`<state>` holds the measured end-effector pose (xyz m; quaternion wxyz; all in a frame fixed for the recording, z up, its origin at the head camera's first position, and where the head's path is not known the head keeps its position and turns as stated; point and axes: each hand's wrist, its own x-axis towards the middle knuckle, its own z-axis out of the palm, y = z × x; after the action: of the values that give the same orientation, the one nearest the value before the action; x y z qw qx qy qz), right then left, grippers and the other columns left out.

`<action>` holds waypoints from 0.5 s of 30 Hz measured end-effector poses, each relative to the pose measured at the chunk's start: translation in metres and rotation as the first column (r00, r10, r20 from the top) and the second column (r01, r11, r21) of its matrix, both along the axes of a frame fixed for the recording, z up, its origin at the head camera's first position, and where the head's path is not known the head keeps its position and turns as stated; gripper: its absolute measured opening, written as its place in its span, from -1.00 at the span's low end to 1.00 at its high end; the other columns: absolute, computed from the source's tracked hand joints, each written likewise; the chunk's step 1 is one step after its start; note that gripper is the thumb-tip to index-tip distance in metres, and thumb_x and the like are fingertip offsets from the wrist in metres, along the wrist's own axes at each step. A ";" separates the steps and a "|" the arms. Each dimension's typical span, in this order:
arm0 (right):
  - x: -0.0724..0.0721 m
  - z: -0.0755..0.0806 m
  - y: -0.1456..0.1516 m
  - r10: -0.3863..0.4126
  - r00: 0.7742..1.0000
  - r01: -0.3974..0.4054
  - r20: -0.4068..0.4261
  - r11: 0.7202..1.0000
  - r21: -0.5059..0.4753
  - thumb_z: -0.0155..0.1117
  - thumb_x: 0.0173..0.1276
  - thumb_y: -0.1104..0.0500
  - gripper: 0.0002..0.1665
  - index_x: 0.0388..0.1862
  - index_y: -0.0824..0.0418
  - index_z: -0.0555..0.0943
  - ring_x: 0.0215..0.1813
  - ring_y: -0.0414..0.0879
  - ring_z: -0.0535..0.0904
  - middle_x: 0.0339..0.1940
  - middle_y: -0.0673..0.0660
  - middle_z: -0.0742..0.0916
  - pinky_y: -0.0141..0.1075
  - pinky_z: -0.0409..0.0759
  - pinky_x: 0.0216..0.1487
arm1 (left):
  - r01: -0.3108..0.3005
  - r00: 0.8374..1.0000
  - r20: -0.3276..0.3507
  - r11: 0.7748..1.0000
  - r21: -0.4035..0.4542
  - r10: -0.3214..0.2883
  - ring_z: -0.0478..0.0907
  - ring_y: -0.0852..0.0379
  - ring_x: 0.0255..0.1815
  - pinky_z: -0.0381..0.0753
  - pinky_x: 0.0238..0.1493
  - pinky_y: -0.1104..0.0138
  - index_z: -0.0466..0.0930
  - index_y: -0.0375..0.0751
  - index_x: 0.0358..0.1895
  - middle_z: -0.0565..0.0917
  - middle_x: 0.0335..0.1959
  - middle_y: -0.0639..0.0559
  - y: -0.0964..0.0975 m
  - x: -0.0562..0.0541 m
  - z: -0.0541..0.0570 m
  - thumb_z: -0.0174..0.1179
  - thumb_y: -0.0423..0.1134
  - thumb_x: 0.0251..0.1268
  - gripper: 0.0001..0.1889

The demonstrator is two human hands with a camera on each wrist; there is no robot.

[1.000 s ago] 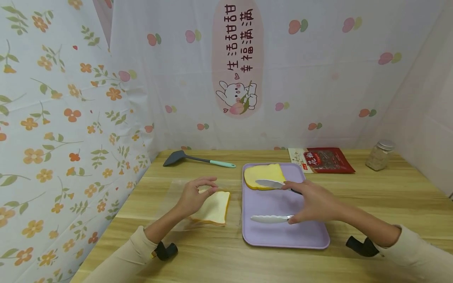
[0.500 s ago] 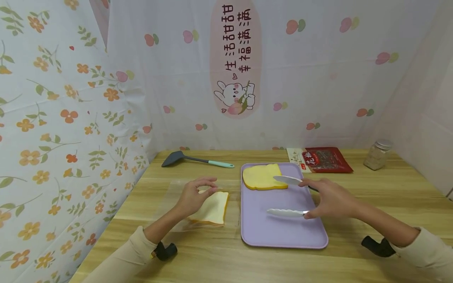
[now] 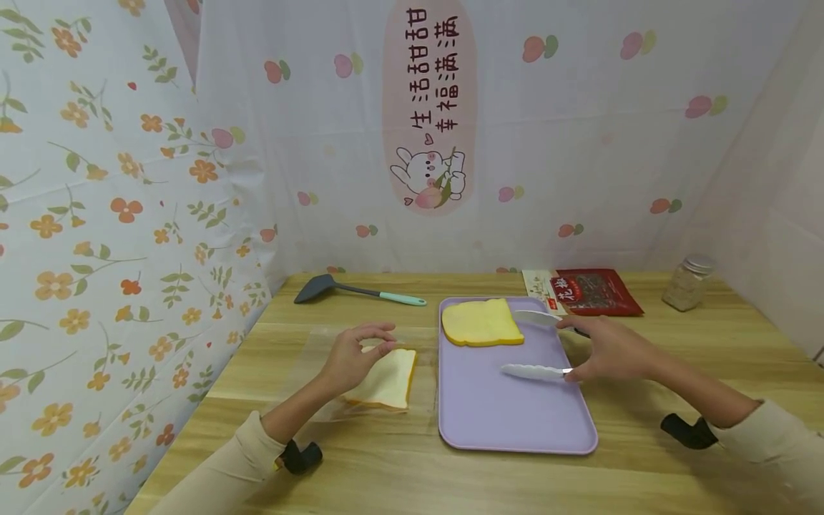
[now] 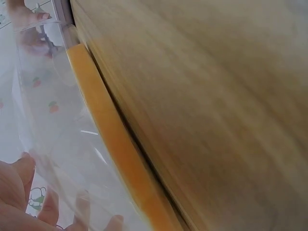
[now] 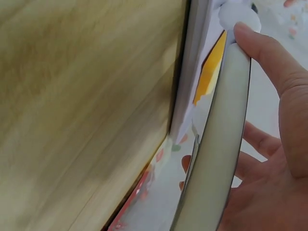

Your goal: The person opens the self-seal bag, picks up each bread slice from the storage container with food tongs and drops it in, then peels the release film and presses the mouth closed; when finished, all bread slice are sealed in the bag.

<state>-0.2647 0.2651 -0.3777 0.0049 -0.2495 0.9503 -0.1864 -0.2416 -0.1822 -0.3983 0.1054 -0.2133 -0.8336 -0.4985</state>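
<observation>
My left hand [image 3: 352, 361] has thumb and fingers bent around the raised film of a clear plastic bag [image 4: 72, 130]. A pale bread slice [image 3: 389, 379] with an orange crust lies in or under that film, by the hand; the film's exact edges are hard to make out. My right hand [image 3: 611, 349] holds a pair of tongs [image 3: 534, 372] with white scalloped tips, thumb on one arm and fingers on the other. The tongs stand spread over the tray's right part, nothing between the tips. A yellow bread slice [image 3: 483, 322] lies on the purple tray [image 3: 508, 415], left of the upper tip.
Behind the left hand lies a grey spatula [image 3: 360, 290] with a mint handle. A red and white spice packet [image 3: 589, 292] sits behind the tray, and a lidded glass jar [image 3: 689, 282] stands at the back right. Printed cloth hangs at the back and left.
The right hand has drawn the tongs to the right and slightly backward, away from the yellow bread slice. The left hand, the bag and both slices have stayed in place.
</observation>
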 end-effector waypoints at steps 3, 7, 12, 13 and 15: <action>-0.007 -0.002 0.005 0.005 1.000 -0.005 0.027 1.000 0.008 0.63 -0.16 -0.34 0.12 0.27 0.27 0.49 0.18 0.27 0.55 0.18 0.30 0.64 0.26 0.50 0.10 | -0.001 1.000 -0.003 1.000 -0.013 0.001 0.49 -0.18 0.28 0.46 0.15 -0.22 0.76 -0.22 -0.24 0.68 0.11 -0.11 0.001 0.000 0.000 0.33 -0.25 0.30 -0.88; -0.016 -0.004 0.008 0.015 0.999 -0.015 0.035 1.000 0.011 0.62 -0.15 -0.33 0.10 0.26 0.26 0.48 0.16 0.24 0.56 0.17 0.30 0.65 0.26 0.50 0.11 | 0.003 1.000 -0.009 1.000 -0.014 -0.003 0.50 -0.19 0.27 0.45 0.17 -0.22 0.76 -0.23 -0.25 0.68 0.11 -0.12 0.001 0.001 0.000 0.33 -0.26 0.29 -0.89; -0.022 -0.004 0.007 0.019 0.997 -0.020 0.071 1.000 0.015 0.62 -0.13 -0.33 0.09 0.27 0.26 0.47 0.20 0.28 0.53 0.20 0.32 0.62 0.30 0.47 0.12 | 0.001 1.000 -0.018 1.000 -0.019 -0.002 0.51 -0.18 0.26 0.46 0.16 -0.21 0.76 -0.23 -0.25 0.68 0.11 -0.13 0.000 0.000 -0.001 0.33 -0.25 0.29 -0.88; -0.022 -0.004 0.007 0.020 0.997 -0.021 0.077 1.000 0.018 0.62 -0.13 -0.33 0.09 0.27 0.26 0.47 0.20 0.28 0.52 0.21 0.32 0.62 0.30 0.47 0.12 | 0.003 1.000 -0.020 1.000 -0.020 -0.003 0.51 -0.18 0.26 0.46 0.16 -0.21 0.76 -0.23 -0.25 0.68 0.11 -0.14 0.000 0.000 -0.001 0.33 -0.25 0.29 -0.88; -0.022 -0.003 0.005 0.021 0.996 -0.023 0.083 1.000 0.021 0.62 -0.13 -0.33 0.09 0.27 0.25 0.48 0.19 0.27 0.53 0.20 0.31 0.63 0.30 0.47 0.12 | 0.003 1.000 -0.020 1.000 -0.022 -0.004 0.51 -0.18 0.26 0.47 0.15 -0.22 0.76 -0.24 -0.25 0.68 0.11 -0.15 0.000 0.000 -0.001 0.33 -0.25 0.29 -0.88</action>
<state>-0.2864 0.2706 -0.3810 0.0490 -0.2522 0.9484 -0.1858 -0.2419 -0.1822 -0.3997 0.1107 -0.2209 -0.8376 -0.4873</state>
